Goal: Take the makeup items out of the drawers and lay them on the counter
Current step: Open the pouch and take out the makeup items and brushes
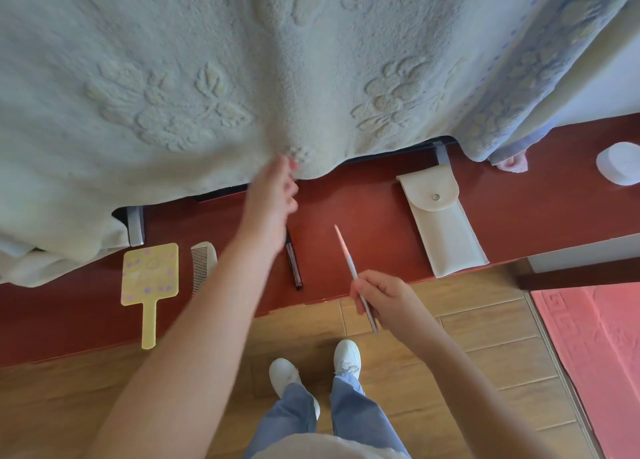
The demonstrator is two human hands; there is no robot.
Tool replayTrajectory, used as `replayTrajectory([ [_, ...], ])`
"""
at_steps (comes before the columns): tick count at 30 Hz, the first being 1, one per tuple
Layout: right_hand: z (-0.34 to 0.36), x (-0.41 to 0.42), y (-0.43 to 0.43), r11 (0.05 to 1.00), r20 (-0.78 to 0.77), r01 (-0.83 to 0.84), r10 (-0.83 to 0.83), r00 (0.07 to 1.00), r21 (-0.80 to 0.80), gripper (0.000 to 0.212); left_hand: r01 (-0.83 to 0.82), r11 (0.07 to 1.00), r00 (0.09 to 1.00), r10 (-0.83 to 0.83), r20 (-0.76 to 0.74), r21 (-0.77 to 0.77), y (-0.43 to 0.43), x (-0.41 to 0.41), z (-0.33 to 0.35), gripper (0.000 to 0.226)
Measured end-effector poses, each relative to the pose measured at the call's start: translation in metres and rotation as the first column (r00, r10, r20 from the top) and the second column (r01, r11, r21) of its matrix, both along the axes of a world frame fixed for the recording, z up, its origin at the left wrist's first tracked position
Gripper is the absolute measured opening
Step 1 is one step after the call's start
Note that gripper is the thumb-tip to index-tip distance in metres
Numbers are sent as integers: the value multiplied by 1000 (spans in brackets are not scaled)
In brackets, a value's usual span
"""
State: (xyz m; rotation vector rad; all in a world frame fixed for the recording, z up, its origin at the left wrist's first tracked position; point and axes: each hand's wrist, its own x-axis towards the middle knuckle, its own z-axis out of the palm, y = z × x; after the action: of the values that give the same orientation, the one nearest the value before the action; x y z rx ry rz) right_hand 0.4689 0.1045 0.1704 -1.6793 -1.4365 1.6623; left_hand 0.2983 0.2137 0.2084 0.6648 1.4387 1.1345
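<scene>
Now the right hand holds a slim pencil beside the counter

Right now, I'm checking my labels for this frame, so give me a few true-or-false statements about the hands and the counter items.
The right hand pinches a thin pink-tipped stick. True.
The yellow hand mirror lies right of the white pouch. False: it lies far left, beside the comb.
The left hand holds the dark pen. False: the pen lies on the counter; that hand reaches to the edge of the blanket.
The pouch's flap is closed. True.
</scene>
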Motion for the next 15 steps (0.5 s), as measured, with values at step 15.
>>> replayTrajectory([
  [15, -25, 8, 37, 958, 191, 200, -240, 952, 207, 23, 313, 914, 561, -397, -726, -257, -43, 6, -61, 18],
])
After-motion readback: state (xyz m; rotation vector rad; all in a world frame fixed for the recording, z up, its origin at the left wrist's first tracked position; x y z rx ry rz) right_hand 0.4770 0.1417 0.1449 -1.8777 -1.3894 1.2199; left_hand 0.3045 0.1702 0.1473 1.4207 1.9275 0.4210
